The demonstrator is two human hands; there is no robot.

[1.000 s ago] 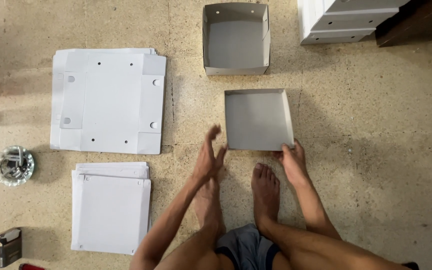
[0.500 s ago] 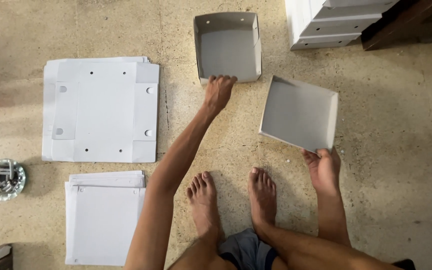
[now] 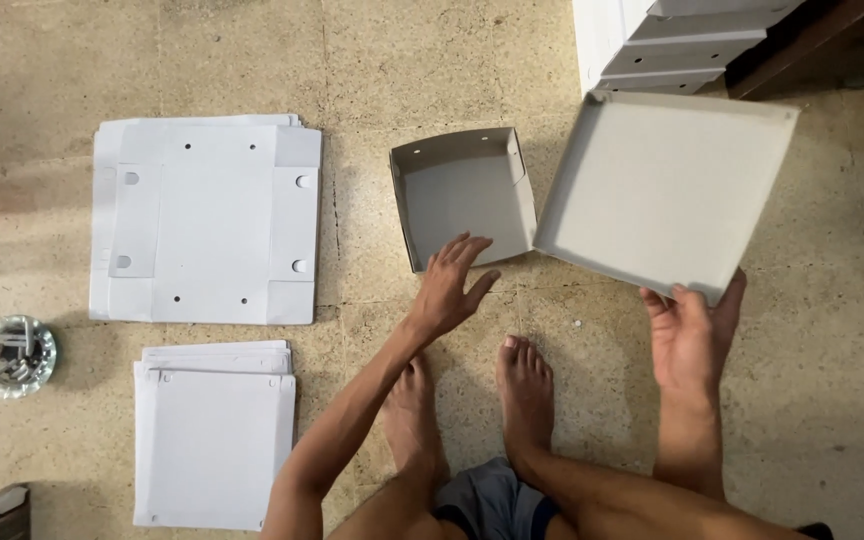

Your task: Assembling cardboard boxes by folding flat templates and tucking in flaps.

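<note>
A deep grey cardboard box sits open-side up on the floor, its near wall touched by fingertips, while just beside it on the right a wider, shallow grey lid is held tilted, hollow side up.

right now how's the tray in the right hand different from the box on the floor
The shallow tray is held tilted off the floor by the right hand; the deeper box rests flat on the floor, the left hand at its near edge. The tray looks wider, with lower walls. Both are open grey cardboard.
</note>
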